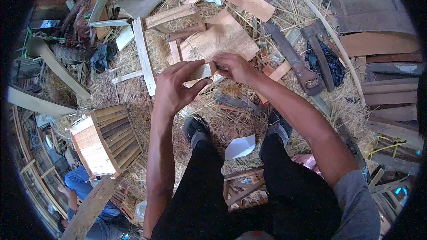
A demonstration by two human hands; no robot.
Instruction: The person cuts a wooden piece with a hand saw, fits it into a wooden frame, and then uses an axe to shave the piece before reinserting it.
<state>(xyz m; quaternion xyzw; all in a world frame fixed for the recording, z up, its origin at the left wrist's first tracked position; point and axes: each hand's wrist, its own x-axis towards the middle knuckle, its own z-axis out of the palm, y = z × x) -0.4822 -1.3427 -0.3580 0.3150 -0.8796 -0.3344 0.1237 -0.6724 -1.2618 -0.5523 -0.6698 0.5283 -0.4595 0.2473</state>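
Note:
I hold a small pale wooden piece (201, 71) up in front of me with both hands. My left hand (175, 86) grips it from the left, thumb on top. My right hand (233, 67) pinches its right end with the fingertips. Below the hands lie a flat plywood board (220, 38) and thin wooden strips (143, 53) on straw. My black-trousered legs and grey shoes (197, 130) stand on the straw-covered ground.
A slatted wooden frame (113, 135) stands at the left. A white scrap of paper (240, 146) lies between my feet. A long machete-like blade (291, 58) rests on the straw at the right. Planks and offcuts lie all around. Another person in jeans (82, 182) is at lower left.

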